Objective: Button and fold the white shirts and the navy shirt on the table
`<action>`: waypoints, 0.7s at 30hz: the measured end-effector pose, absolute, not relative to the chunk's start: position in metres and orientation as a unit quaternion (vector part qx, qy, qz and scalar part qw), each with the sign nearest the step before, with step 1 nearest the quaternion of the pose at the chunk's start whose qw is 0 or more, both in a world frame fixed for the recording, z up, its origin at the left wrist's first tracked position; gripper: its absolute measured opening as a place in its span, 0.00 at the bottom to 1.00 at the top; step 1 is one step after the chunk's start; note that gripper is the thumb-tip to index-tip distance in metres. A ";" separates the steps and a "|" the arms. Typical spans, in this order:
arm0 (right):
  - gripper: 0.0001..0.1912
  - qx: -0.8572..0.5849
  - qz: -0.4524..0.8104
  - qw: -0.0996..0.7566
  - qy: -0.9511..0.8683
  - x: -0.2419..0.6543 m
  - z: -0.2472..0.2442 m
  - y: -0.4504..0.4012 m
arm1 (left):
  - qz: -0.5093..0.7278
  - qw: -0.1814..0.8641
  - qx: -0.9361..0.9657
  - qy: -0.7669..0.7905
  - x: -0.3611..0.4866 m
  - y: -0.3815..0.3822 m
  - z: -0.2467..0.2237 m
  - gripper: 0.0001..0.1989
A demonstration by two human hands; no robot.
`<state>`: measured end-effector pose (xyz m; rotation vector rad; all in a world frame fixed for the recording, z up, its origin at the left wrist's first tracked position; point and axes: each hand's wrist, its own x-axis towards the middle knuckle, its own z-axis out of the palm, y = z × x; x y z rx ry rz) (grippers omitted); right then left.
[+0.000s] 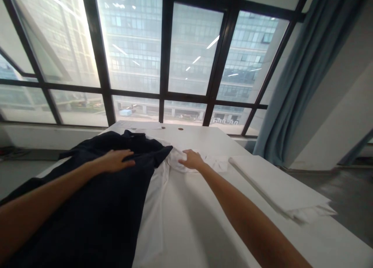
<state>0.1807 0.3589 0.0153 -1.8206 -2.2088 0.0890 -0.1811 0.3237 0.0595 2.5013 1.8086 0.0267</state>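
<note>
A dark navy garment (pixel 107 213), shirt-like with what looks like a collar at its far end, lies spread over the left part of the table. Beneath it, a white garment (pixel 153 217) shows along its right edge, with a crumpled white part reaching out to the right. My left hand (pixel 118 160) rests over the upper part of the navy garment, fingers stretched out. On the crumpled white cloth, just right of a navy sleeve (pixel 164 154), my right hand (pixel 192 159) has its fingers and thumb bent around the fabric. Its fingertips are partly blurred.
The white table (pixel 204 138) reaches toward the framed windows (pixel 189 50). A folded white cloth or sheet (pixel 279 184) lies along its right side. Flat white paper-like sheets (pixel 140 125) lie at the far edge. A blue-grey curtain (pixel 297 89) hangs at right beside a pillar (pixel 329 105).
</note>
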 end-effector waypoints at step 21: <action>0.30 -0.851 -0.155 0.285 -0.414 0.443 0.065 0.256 | 0.019 0.043 0.835 0.548 -0.079 0.333 -0.039 0.33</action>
